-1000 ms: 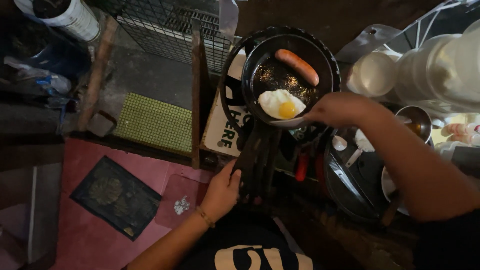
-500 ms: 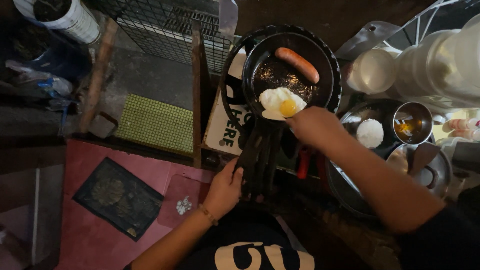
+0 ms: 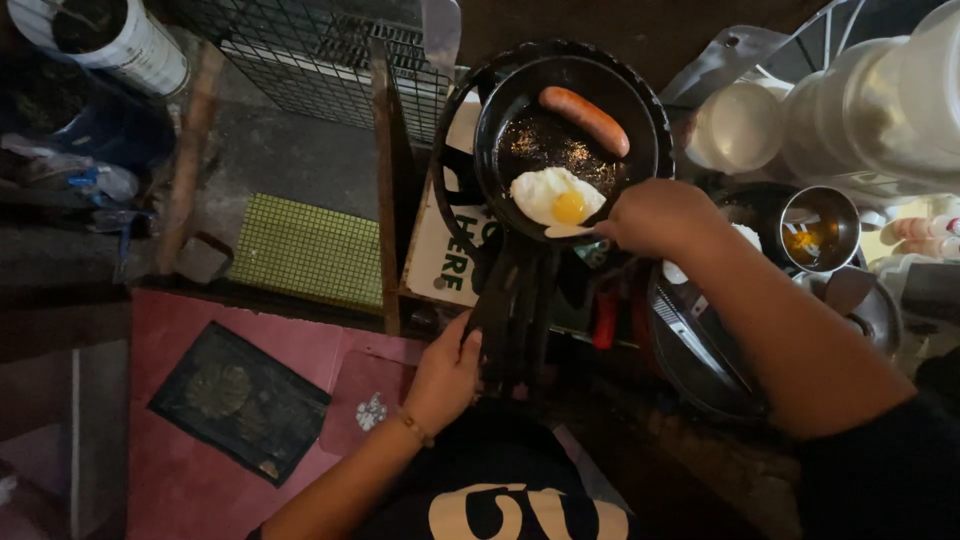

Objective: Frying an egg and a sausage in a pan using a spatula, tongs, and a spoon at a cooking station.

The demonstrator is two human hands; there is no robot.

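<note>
Nearest the camera, at bottom centre: dark shirt (image 3: 500, 490) with a pale print, seen from above. Just beyond, left hand (image 3: 447, 372), thin bracelet (image 3: 415, 430) at the wrist, fingers closed around the long dark handle (image 3: 515, 310) of the frying pan (image 3: 500, 120). To the right, right hand (image 3: 655, 215) reaching in over the pan's near rim, fingers pinched together on the tip of a pale flat tool (image 3: 565, 231) touching the near edge of the fried egg (image 3: 556, 196); kind of tool too small to tell.

Inside the black pan: egg at the near side, white spread flat, yolk whole; sausage (image 3: 585, 120) at the far side, lying aslant, well apart from the egg; dark, glistening oil between the two. Under the pan, a white board (image 3: 440, 265) with dark lettering, partly covered.

To the right of the pan: small metal cup (image 3: 820, 228) with yellow residue, dark round lids (image 3: 870, 310) beside it, pale plastic containers (image 3: 860, 110) farther back.

To the left, at floor level: red floor (image 3: 190, 470), dark mat (image 3: 238, 402), green grid mat (image 3: 308, 252). Farthest back: wire cage (image 3: 300, 55) and a white can (image 3: 105, 35) in the upper left corner.
</note>
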